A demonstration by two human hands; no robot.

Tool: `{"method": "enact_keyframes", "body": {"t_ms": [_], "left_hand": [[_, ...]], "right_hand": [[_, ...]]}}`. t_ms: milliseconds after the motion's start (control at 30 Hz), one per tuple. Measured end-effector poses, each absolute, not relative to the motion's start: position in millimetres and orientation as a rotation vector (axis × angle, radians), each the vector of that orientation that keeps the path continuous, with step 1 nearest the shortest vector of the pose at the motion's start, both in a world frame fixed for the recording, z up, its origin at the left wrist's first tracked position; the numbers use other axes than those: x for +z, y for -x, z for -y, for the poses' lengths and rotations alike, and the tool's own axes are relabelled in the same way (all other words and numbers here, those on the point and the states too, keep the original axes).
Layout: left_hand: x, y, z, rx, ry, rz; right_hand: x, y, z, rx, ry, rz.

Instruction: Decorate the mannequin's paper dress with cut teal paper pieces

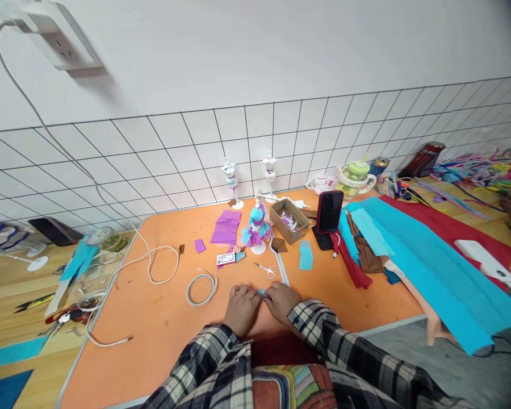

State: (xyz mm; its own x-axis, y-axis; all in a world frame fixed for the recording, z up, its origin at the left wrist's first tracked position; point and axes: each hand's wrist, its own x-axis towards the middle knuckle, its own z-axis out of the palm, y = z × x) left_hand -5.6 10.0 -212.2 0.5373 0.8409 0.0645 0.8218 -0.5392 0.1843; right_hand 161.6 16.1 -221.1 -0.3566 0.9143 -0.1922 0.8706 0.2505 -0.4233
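A small light-blue scrap of thin, paper-like sheet [261,292] sits between the person's two hands, low over the near part of the orange tabletop [162,307]. Only a little of it shows; the fingers cover the rest. It lies at the fingertips of both hands, to the right of the left hand [242,309] and to the left of the right hand [282,301]. Both hands have their fingers curled in and pinch the scrap, with the fingertips close together; whether they touch each other cannot be told.

Just beyond the hands lie small scissors with white ring handles [271,275], their blades pointing left. A coiled pale cable [188,292] rests to the left of the hands, and a flat light-blue rectangular piece [305,257] lies to the right, farther back.

Behind the scissors stands a miniature dress form in a purple and turquoise ruffled dress [255,224]. A small white box with red marking [226,259] is near its base on the left, beyond which lies a crumpled purple sheet [226,227]. To its right is an open brown cardboard box [297,235] with white pieces inside, then an upright dark phone [330,211]. Two white miniature mannequins [269,168] stand near the tiled wall [174,142].
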Motion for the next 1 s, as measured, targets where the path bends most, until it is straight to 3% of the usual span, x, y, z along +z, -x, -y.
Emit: {"method": "enact_keyframes", "body": {"t_ms": [1000], "left_hand": [[-210.2, 8.0, -11.7, 0.238, -2.599, -1.439]], "right_hand": [[-214.3, -164.0, -16.0, 0.762, 1.767, 2.394]]}}
